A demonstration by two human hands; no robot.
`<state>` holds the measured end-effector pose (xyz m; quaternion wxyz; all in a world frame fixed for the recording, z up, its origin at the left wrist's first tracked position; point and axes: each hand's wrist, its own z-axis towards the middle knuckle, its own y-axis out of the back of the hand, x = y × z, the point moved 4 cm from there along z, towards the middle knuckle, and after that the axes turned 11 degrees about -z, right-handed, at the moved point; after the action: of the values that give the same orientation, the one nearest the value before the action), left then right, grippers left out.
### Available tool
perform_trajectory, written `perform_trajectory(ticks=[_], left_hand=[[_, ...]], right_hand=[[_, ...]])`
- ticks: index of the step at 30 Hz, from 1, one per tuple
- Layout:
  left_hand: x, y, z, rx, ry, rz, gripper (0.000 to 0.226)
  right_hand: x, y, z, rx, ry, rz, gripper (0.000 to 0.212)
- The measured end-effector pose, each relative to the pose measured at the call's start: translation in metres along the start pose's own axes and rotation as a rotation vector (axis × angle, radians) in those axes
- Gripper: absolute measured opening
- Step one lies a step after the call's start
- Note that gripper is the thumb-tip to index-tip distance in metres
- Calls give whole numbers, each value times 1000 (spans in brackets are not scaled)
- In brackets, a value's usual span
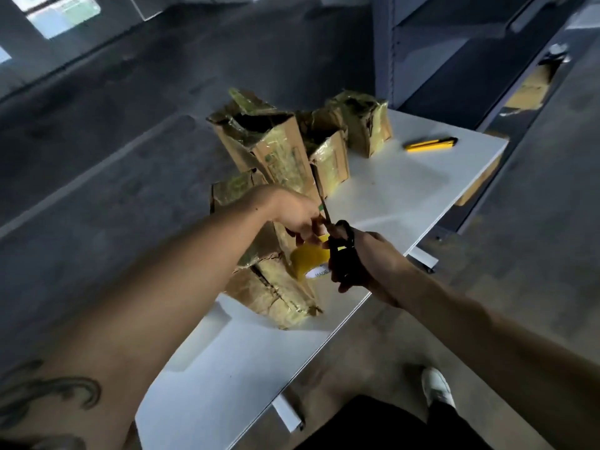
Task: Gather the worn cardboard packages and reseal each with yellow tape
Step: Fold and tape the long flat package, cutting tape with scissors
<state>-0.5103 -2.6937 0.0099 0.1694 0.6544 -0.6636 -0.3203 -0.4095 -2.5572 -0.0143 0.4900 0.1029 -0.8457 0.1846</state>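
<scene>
In the head view, a white worktop point(406, 186) carried four worn cardboard packages, all streaked with glossy yellowish tape. The near package point(269, 287) stood at the worktop's left edge, creased and split along its side. Behind it rose the tall package point(269, 147) with its top gaping, the middle package point(329, 157) just beside it, and the far package point(365, 121) at the back. A yellow knife point(430, 143) lay apart from them on the right of the worktop.

The left hand point(297, 214) reached over the near package, its fingers pinched together on the drawn end of the tape point(308, 259). The yellow roll sat just below, against the near package's right side. The right hand point(370, 259) had its fingers curled through the black handles of the scissors point(341, 251). The thin blades pointed up and met the left fingertips; blur hid whether they were parted.

A white shoe point(436, 386) stood on the grey floor point(130, 125) below the worktop, and dark shelving point(438, 53) stood at the back right
</scene>
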Motion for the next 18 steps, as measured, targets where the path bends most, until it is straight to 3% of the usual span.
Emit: perform_trajectory(ticks=[3,7,18], left_hand=[[-2,6,-3,-61,-69,-21,25],[1,5,-11,-9,-94,-74,7],[-1,6,-11,-35,-83,-140,19]], right_hand=[[-3,-8,-14,-34,20,7,42],[-6,-12,-28,-46,42,-15,45],[-12,7,-62,83,-44,-131,50]])
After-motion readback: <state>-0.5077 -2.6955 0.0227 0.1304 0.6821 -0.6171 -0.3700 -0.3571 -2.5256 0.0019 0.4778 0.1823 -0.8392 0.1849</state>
